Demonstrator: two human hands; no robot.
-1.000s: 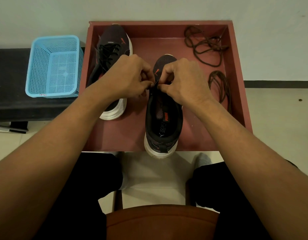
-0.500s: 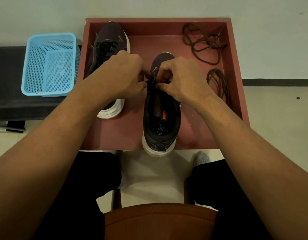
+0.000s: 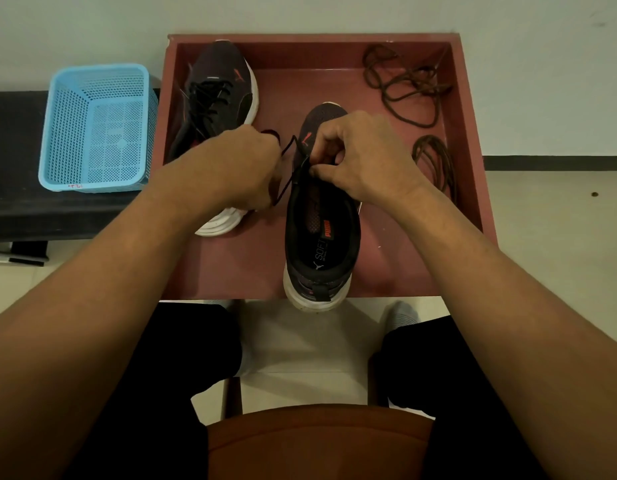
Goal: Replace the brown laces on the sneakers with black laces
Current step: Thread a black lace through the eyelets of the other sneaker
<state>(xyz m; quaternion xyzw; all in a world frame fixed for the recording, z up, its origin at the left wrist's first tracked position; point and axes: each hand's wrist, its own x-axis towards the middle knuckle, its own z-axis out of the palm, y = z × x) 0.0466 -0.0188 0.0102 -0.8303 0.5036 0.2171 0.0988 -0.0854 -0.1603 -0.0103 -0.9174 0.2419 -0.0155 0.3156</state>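
Two dark sneakers stand in a red-brown tray [image 3: 470, 140]. The near sneaker [image 3: 322, 237] points away from me, heel at the tray's front edge. My right hand [image 3: 362, 157] pinches the black lace [image 3: 293, 168] at its eyelets. My left hand [image 3: 244, 168] grips the same lace and holds it taut out to the left of the shoe. The far-left sneaker [image 3: 217, 109] carries black laces. Two brown laces lie loose in the tray: one tangled [image 3: 404, 88] at the back right, one bundled [image 3: 435, 161] by the right wall.
A light blue plastic basket [image 3: 95, 129] sits on a dark bench [image 3: 9, 202] left of the tray. A white wall is behind. My knees in dark trousers and a brown chair seat [image 3: 317, 441] are below the tray.
My left hand has pulled away to the left from the near sneaker, drawing the black lace out taut. My right hand stays at the eyelets.
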